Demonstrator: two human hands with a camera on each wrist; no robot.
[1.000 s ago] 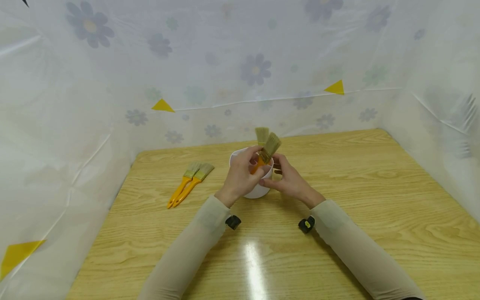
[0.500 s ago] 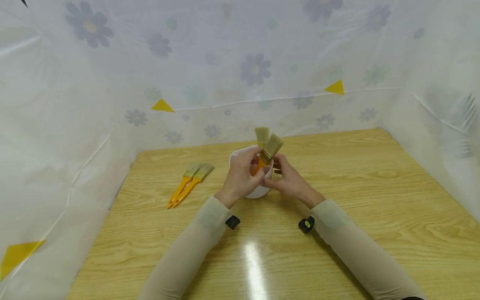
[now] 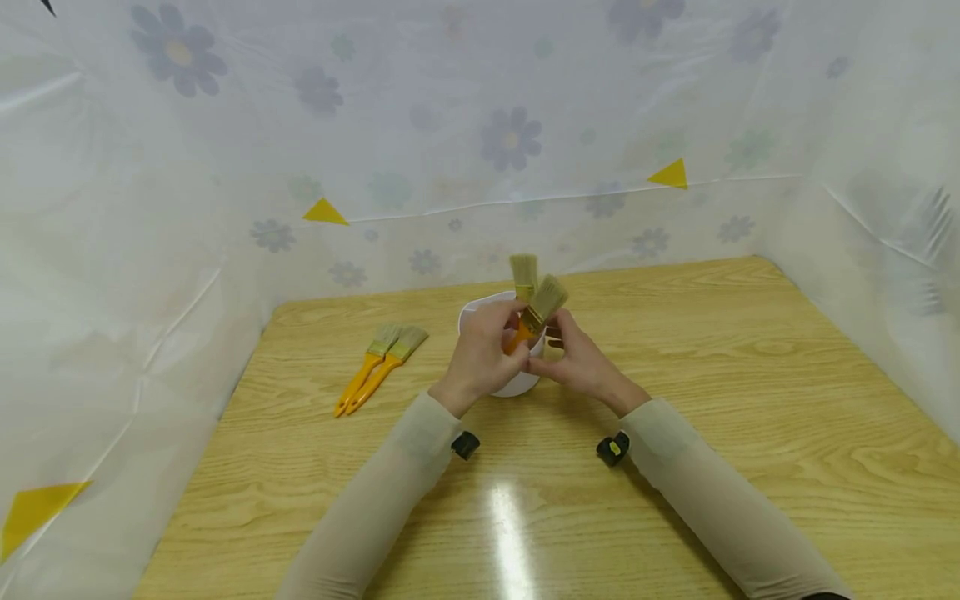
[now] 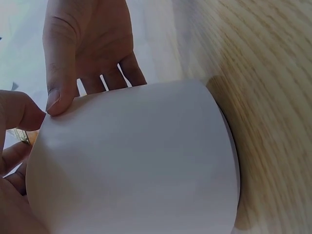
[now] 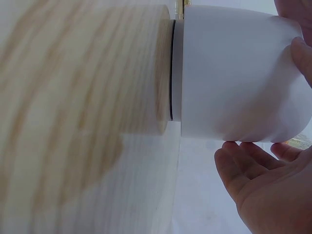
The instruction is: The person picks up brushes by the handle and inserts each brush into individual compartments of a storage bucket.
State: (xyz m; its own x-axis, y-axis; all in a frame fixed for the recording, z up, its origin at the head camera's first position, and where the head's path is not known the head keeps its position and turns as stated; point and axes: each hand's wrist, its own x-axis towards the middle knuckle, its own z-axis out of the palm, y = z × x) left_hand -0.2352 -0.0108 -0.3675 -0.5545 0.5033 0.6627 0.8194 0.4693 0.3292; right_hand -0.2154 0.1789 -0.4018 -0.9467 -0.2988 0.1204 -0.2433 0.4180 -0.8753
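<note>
Paintbrush [image 3: 543, 305] with an orange handle leans to the right at the mouth of a white pot [image 3: 516, 385], bristles up, and we see the left hand [image 3: 480, 350] pinching it between thumb and fingers below the metal band. How deep its handle reaches we cannot tell, as the left hand covers it. We see the right hand [image 3: 581, 360] gripping the pot from the right, thumb on the near wall, fingers toward the far one. Just beyond the paintbrush, a second brush [image 3: 524, 272] rises from the pot with bristles up, its handle hidden from us. The pot stands upright on a wooden table [image 3: 720, 375]. Well to its left we find a pair of brushes [image 3: 387, 367] lying side by side and touching, bristles far, handle ends near. Both arms wear beige sleeves [image 3: 378, 500]. At the far side we see a flowered sheet [image 3: 450, 150] bearing yellow triangles [image 3: 326, 212]
</note>
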